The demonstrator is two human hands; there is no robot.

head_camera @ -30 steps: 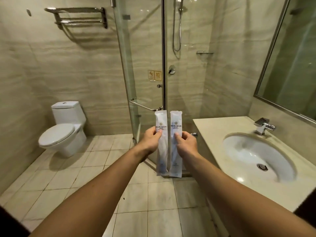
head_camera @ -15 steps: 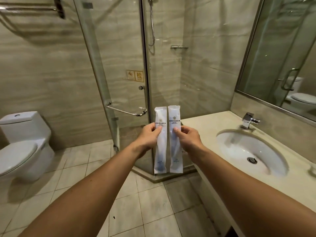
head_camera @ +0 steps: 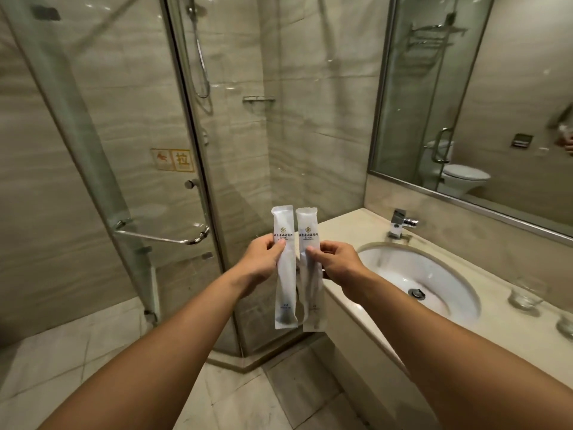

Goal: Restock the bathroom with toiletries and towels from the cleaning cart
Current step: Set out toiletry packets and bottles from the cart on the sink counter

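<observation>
Both arms are reaching into frame centre. Left hand is pinching a long white sealed toiletry sachet with a gold logo, upright; right hand is pinching a matching second white sachet, just beside it. Both sachets are hanging in front of the glass shower enclosure, left of the beige stone vanity counter and white oval sink at right.

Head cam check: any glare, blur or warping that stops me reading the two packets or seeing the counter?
Head view: dim, warm light; both packets sharp, the small print too small to read; glare specks on the shower glass; wide-angle bending at the edges; right edge blurred, so the counter glasses look soft.
</observation>
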